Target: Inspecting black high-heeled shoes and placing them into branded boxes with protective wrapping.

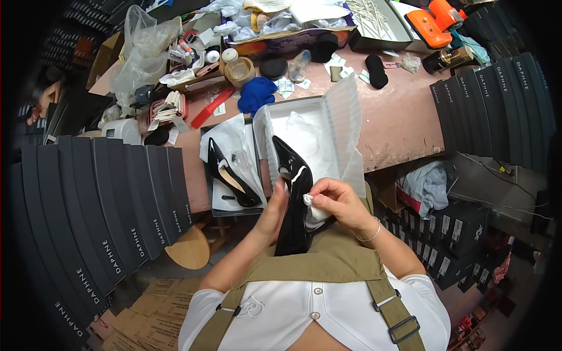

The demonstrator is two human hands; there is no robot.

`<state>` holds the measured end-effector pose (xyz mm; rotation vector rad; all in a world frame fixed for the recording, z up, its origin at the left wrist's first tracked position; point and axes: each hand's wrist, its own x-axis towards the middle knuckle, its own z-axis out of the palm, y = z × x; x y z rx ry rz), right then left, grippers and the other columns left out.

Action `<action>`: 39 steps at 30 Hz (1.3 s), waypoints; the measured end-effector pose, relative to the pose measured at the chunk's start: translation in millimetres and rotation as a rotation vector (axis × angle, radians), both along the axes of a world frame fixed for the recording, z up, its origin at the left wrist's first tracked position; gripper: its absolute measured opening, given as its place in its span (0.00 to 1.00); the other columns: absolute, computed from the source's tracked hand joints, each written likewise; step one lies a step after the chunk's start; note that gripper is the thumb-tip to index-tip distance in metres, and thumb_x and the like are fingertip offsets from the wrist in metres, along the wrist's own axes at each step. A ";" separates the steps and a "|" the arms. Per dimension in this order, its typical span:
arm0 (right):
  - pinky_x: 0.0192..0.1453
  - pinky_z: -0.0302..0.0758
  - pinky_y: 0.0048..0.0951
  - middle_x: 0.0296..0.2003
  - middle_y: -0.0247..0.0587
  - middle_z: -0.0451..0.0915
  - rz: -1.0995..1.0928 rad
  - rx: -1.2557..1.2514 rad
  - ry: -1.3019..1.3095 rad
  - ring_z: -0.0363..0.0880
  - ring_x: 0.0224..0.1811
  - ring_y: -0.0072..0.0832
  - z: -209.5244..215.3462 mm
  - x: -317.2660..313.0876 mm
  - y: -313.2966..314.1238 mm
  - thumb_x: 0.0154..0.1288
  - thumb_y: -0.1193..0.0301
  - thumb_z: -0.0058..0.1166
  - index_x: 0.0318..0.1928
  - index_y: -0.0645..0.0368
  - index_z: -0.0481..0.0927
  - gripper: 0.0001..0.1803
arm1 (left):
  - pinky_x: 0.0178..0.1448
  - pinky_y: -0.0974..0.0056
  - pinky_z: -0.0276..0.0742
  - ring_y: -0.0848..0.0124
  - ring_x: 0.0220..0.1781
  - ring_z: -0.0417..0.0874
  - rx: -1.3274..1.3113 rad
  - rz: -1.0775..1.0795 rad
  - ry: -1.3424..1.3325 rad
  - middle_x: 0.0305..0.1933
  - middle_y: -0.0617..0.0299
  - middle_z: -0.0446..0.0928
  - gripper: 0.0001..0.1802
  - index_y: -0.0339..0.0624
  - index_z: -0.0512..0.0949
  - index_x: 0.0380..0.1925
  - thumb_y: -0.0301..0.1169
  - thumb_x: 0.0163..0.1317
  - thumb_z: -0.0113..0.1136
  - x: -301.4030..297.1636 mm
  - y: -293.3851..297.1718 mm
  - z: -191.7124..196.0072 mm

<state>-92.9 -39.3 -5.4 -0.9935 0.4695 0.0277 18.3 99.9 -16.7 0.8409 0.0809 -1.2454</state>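
Observation:
A glossy black pointed high-heeled shoe (297, 202) stands toe-up in front of my body. My left hand (273, 215) is closed round its left side. Pinched between the fingers of my right hand (346, 205) is a white cloth or wad of tissue (316, 213), pressed against the shoe's right side. Its matching black high-heeled shoe (235, 182) lies on white paper in a shallow dark tray (233, 213) to the left. Just beyond my hands sits an open shoebox (324, 124) lined with white tissue paper (345, 117).
Tall rows of dark shoeboxes flank the table on the left (117, 199) and right (497, 99). A red brush (211, 109), a blue cloth (256, 95), a tape roll (239, 71) and black pads (376, 71) lie farther back. An orange tool (430, 26) stands at far right.

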 end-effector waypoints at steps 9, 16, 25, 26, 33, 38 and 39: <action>0.36 0.74 0.22 0.33 0.35 0.77 -0.476 0.095 -0.236 0.76 0.31 0.21 11.6 1.9 -52.1 0.67 0.72 0.54 0.39 0.60 0.74 0.05 | 0.36 0.72 0.79 0.71 0.36 0.79 -0.064 -0.043 0.114 0.47 0.48 0.77 0.30 0.46 0.55 0.67 0.39 0.69 0.51 28.5 3.8 -33.6; 0.40 0.75 0.22 0.33 0.34 0.78 -0.333 -0.118 -0.147 0.77 0.34 0.19 14.7 -6.7 -55.6 0.65 0.74 0.57 0.38 0.61 0.75 0.05 | 0.31 0.71 0.79 0.69 0.36 0.78 -0.227 -0.222 0.272 0.61 0.50 0.67 0.27 0.41 0.61 0.63 0.46 0.71 0.44 47.0 1.1 -47.7; 0.40 0.70 0.18 0.33 0.28 0.76 -0.185 -0.329 -0.038 0.72 0.35 0.15 16.9 -3.8 -47.3 0.63 0.75 0.58 0.41 0.64 0.77 0.08 | 0.35 0.69 0.80 0.68 0.38 0.80 -0.164 -0.174 0.119 0.59 0.49 0.68 0.31 0.48 0.59 0.65 0.36 0.64 0.58 48.8 -15.7 -42.8; 0.40 0.70 0.18 0.32 0.28 0.76 -0.171 -0.344 -0.006 0.71 0.34 0.15 20.5 -3.5 -45.8 0.63 0.75 0.59 0.42 0.64 0.77 0.09 | 0.36 0.69 0.81 0.68 0.39 0.80 -0.137 -0.162 0.069 0.58 0.50 0.70 0.32 0.48 0.59 0.65 0.37 0.64 0.59 48.9 -17.5 -44.9; 0.36 0.73 0.32 0.27 0.43 0.74 0.442 -0.846 -0.125 0.75 0.29 0.35 60.2 7.1 -22.8 0.54 0.77 0.61 0.69 0.52 0.59 0.42 | 0.39 0.70 0.81 0.70 0.40 0.82 0.014 -0.075 -0.128 0.43 0.57 0.77 0.31 0.46 0.61 0.63 0.37 0.62 0.61 51.3 -26.1 -57.9; 0.34 0.74 0.38 0.27 0.45 0.72 0.675 -1.335 -0.081 0.75 0.28 0.41 39.4 10.8 1.8 0.53 0.76 0.57 0.62 0.54 0.67 0.33 | 0.62 0.63 0.68 0.65 0.59 0.72 0.179 0.278 -0.106 0.56 0.56 0.71 0.32 0.38 0.55 0.67 0.37 0.67 0.52 41.7 -44.4 -21.3; 0.35 0.74 0.37 0.28 0.45 0.72 0.624 -1.308 -0.096 0.76 0.29 0.41 32.8 10.3 -2.0 0.53 0.76 0.57 0.58 0.55 0.69 0.29 | 0.62 0.63 0.68 0.66 0.57 0.74 0.154 0.395 -0.015 0.55 0.56 0.73 0.28 0.38 0.62 0.64 0.40 0.68 0.50 42.2 -42.1 -26.4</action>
